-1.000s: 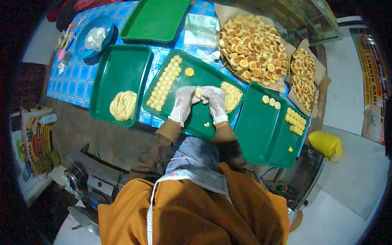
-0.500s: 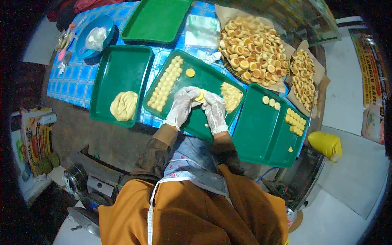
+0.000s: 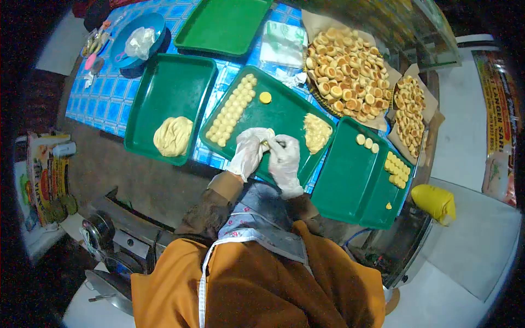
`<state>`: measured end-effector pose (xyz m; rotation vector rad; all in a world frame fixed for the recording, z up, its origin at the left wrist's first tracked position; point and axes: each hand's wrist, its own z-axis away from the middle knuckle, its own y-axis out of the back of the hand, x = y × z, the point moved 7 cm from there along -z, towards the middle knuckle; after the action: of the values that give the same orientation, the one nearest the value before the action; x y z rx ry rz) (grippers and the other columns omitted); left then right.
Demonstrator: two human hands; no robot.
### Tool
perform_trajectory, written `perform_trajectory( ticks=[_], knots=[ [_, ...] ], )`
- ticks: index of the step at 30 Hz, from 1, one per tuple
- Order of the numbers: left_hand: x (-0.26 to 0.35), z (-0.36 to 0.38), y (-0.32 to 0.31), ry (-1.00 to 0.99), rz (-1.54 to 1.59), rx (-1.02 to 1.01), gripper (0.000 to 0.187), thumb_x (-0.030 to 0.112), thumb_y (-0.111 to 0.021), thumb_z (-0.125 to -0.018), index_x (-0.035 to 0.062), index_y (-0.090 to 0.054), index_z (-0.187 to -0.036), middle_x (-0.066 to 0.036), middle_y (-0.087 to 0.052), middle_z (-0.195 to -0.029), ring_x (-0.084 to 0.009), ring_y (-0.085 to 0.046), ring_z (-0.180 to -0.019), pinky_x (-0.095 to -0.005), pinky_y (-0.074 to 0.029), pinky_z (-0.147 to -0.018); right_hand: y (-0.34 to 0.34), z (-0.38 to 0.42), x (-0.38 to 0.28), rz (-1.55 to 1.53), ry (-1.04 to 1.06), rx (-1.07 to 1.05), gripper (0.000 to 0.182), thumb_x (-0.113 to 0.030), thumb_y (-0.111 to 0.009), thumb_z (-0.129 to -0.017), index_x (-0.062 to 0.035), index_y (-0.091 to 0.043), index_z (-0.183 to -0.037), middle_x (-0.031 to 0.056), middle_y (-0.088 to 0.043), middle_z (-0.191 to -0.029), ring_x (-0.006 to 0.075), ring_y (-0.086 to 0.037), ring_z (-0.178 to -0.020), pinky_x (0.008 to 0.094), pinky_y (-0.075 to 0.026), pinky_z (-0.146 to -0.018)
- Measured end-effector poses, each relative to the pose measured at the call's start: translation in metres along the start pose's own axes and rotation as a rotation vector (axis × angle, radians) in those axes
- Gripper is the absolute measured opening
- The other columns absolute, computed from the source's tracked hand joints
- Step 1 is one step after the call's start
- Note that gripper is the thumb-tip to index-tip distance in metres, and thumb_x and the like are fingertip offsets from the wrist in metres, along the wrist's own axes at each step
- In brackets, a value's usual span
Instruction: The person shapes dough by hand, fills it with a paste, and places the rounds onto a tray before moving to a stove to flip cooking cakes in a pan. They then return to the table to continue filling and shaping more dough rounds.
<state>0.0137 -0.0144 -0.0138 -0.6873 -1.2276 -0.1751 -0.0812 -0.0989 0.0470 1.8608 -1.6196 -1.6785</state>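
Observation:
Both of my hands wear thin, clear plastic gloves and meet above the middle green tray [image 3: 273,82]. My left hand [image 3: 249,151] is closed around a small piece of dough [image 3: 268,136], mostly covered by the fingers. Pinching the same piece from the other side is my right hand [image 3: 285,164], its fingers bent. Rows of small dough balls [image 3: 232,111] lie left of my hands in this tray. Beyond my fingertips sits a yellow round disc [image 3: 265,97]. A lump of pale, sticky dough [image 3: 316,134] rests near the tray's right end.
The left tray [image 3: 169,82] holds a big dough lump [image 3: 173,136]. To the right, another tray [image 3: 339,180] bears pale rounds [image 3: 367,143] and yellow pieces [image 3: 397,169]. Browned buns [image 3: 350,71] are heaped behind. A blue basin [image 3: 121,52] stands back left.
The fingers of my right hand have curled in over the dough piece, so less of its yellow shows. The whole view has shifted slightly.

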Motion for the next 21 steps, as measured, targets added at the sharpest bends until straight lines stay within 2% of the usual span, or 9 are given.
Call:
perform_trajectory(
  ticks=[2,4,6,8,9,12,16,19,21],
  knots=[
    [0.050,0.015,-0.015,-0.573,-0.749,-0.140,0.023,0.010,-0.076,-0.086,0.0033,-0.067,-0.107,-0.016,-0.072,-0.105,-0.0361,-0.069,-0.098,-0.0414,-0.055,-0.089,0.017,0.001,0.014,-0.306,-0.149,0.074,0.017,-0.010,-0.062,-0.089,-0.0045,-0.075,-0.099,0.0116,-0.065,-0.109,0.0245,-0.061,-0.103,0.0352,-0.050,-0.090],
    [0.061,0.017,-0.021,-0.545,-0.674,-0.237,0.029,0.011,-0.077,-0.085,0.0032,-0.065,-0.111,-0.017,-0.070,-0.111,-0.0369,-0.069,-0.098,-0.0421,-0.054,-0.089,0.029,-0.003,0.027,-0.564,-0.454,0.020,0.025,-0.009,-0.062,-0.090,0.0004,-0.072,-0.110,0.0130,-0.065,-0.122,0.0245,-0.061,-0.113,0.0337,-0.047,-0.099],
    [0.084,0.024,-0.039,-0.515,-0.659,-0.352,0.033,0.005,-0.074,-0.087,-0.0008,-0.061,-0.117,-0.019,-0.067,-0.118,-0.0338,-0.070,-0.096,-0.0399,-0.057,-0.086,0.001,0.006,0.043,-1.149,-0.696,0.008,0.029,-0.006,-0.061,-0.091,0.0046,-0.068,-0.117,0.0128,-0.066,-0.125,0.0226,-0.061,-0.112,0.0334,-0.047,-0.098],
    [0.030,0.003,-0.026,0.266,0.130,-0.210,0.032,0.000,-0.070,-0.088,-0.0044,-0.059,-0.118,-0.019,-0.067,-0.115,-0.0300,-0.071,-0.096,-0.0375,-0.060,-0.084,-0.011,0.006,0.040,-1.489,-0.803,-0.015,0.038,-0.004,-0.060,-0.092,0.0119,-0.060,-0.126,0.0133,-0.066,-0.126,0.0206,-0.061,-0.114,0.0320,-0.047,-0.099],
    [0.002,0.010,-0.027,0.655,0.525,-0.113,0.031,-0.002,-0.068,-0.089,-0.0063,-0.058,-0.118,-0.019,-0.067,-0.113,-0.0281,-0.071,-0.095,-0.0363,-0.061,-0.083,-0.011,0.006,0.040,-1.503,-0.789,-0.064,0.037,-0.004,-0.061,-0.091,0.0118,-0.061,-0.125,0.0134,-0.066,-0.125,0.0204,-0.061,-0.115,0.0319,-0.047,-0.099],
    [0.012,0.009,-0.028,0.621,0.373,-0.122,0.031,-0.006,-0.064,-0.089,-0.0106,-0.055,-0.119,-0.020,-0.066,-0.111,-0.0249,-0.071,-0.094,-0.0345,-0.063,-0.080,-0.011,0.009,0.045,-1.402,-0.735,-0.125,0.033,-0.006,-0.063,-0.090,0.0071,-0.066,-0.120,0.0128,-0.069,-0.121,0.0212,-0.061,-0.111,0.0332,-0.048,-0.094],
    [0.006,0.009,-0.021,0.566,0.318,-0.064,0.034,-0.004,-0.066,-0.090,-0.0114,-0.055,-0.121,-0.020,-0.066,-0.111,-0.0260,-0.071,-0.092,-0.0358,-0.063,-0.080,0.029,-0.008,0.007,-0.203,-0.010,-0.028,0.030,-0.012,-0.066,-0.088,-0.0042,-0.071,-0.117,0.0129,-0.070,-0.105,0.0286,-0.062,-0.099,0.0392,-0.049,-0.089],
    [0.007,0.013,-0.024,0.562,0.282,-0.058,0.035,-0.003,-0.067,-0.090,-0.0119,-0.054,-0.121,-0.020,-0.066,-0.110,-0.0258,-0.071,-0.092,-0.0351,-0.063,-0.080,0.042,-0.011,-0.020,0.018,0.120,-0.018,0.031,-0.013,-0.067,-0.088,-0.0027,-0.071,-0.117,0.0128,-0.069,-0.102,0.0286,-0.061,-0.097,0.0396,-0.049,-0.089],
    [0.002,0.014,-0.023,0.557,0.270,-0.083,0.036,-0.003,-0.068,-0.089,-0.0121,-0.053,-0.121,-0.020,-0.066,-0.110,-0.0256,-0.071,-0.092,-0.0345,-0.063,-0.079,0.036,-0.003,0.009,-0.332,-0.131,-0.084,0.033,-0.013,-0.066,-0.089,-0.0020,-0.069,-0.120,0.0130,-0.069,-0.112,0.0269,-0.062,-0.102,0.0386,-0.048,-0.092]
  ],
)
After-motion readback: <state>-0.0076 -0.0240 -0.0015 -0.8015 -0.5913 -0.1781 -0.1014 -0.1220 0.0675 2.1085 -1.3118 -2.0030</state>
